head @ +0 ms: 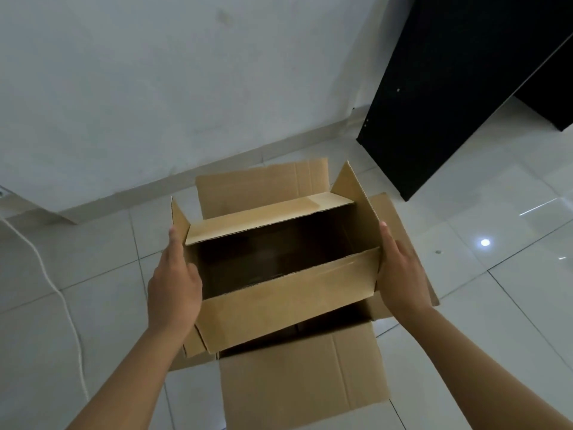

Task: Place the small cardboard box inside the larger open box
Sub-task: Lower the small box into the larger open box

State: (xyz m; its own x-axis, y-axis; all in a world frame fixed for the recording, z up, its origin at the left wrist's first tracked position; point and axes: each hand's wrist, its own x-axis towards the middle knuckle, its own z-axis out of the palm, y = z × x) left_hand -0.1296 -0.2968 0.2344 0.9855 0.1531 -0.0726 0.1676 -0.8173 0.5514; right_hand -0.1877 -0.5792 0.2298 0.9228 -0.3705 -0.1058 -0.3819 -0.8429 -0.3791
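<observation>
Here, in the head view, we see the small brown cardboard box [288,293], top flaps open, held between both hands above the larger open brown cardboard box [304,380]. The left hand [173,287] lies flat against its left end, fingers extended; the right hand [403,274] presses flat on the right end. We note palms clamping, not fingers curled. The larger box rests on the glossy white tiled floor [511,305], its flaps splayed outward. A white cable [59,293] runs at left; a black panel [449,88] stands at upper right.
</observation>
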